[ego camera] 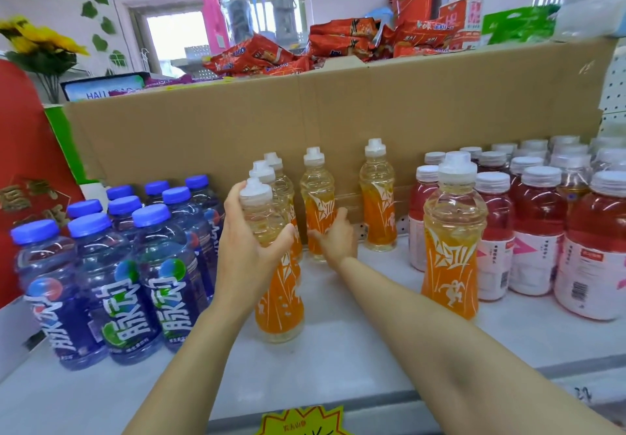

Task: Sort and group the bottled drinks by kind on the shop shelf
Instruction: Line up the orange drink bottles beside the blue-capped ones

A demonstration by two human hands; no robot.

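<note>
Between our two hands, at the middle of the white shelf, stand the clear plastic bottles of yellow drink with orange sleeves and white sport caps. Our left hand curls thumb and fingers round the shoulder of the nearest orange-sleeved bottle, just under its cap; two more of that kind stand close behind those fingers. Our right hand wraps the waist of a second orange-sleeved bottle further back, fingers pressed on the sleeve. Right of those fingers, a third stands alone against the brown cardboard wall, and a fourth stands nearer us, touching the red row.

We judge these bottles full, so fairly heavy and stiff, though the thin plastic may give under a squeeze. The glossy sleeve looks slippery; the pinched waist or the shoulder under the cap seems the surest hold.

Left of our left fingers, the blue-capped bottles with dark blue labels sit packed tight. Far right, the red drink bottles with white caps and pink labels crowd the shelf. The stray fourth bottle must be lifted clear of the red row, and tall narrow bottles could topple if nudged.
</note>
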